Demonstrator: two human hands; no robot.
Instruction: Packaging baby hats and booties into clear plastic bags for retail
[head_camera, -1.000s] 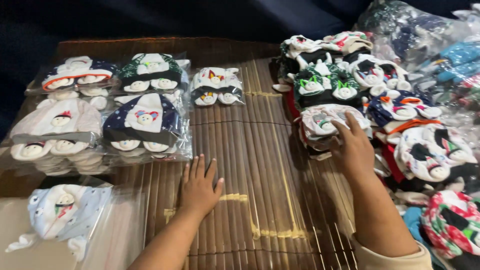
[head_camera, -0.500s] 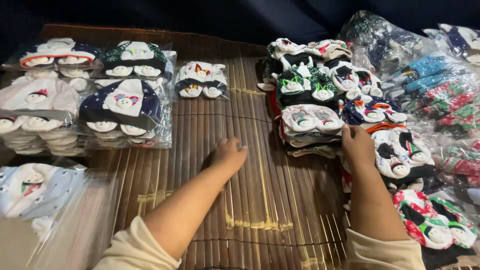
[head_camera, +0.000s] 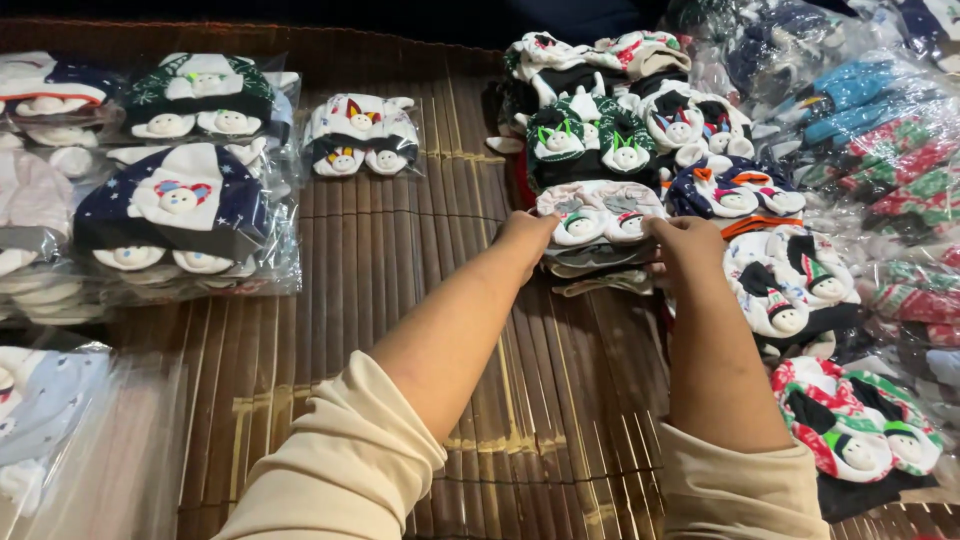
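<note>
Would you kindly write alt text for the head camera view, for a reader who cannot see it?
A person's left hand and right hand grip either side of a pale stack of knitted snowman hats on a brown bamboo mat. Bagged hat bundles lie left; loose hats pile up right.

Bagged hat stacks (head_camera: 180, 215) left; bamboo mat (head_camera: 400, 300); wrapped bundles (head_camera: 880, 130) right.

Clear plastic bags of snowman hats: navy-and-white pack (head_camera: 180, 225) at 9 o'clock, green-and-white pack (head_camera: 205, 95) at 10, small white-and-red pack (head_camera: 362, 135) at 11; crinkled bags of blue and red-green knitwear (head_camera: 880, 130) at 2; empty-looking clear bag (head_camera: 90, 440) at 8
</note>
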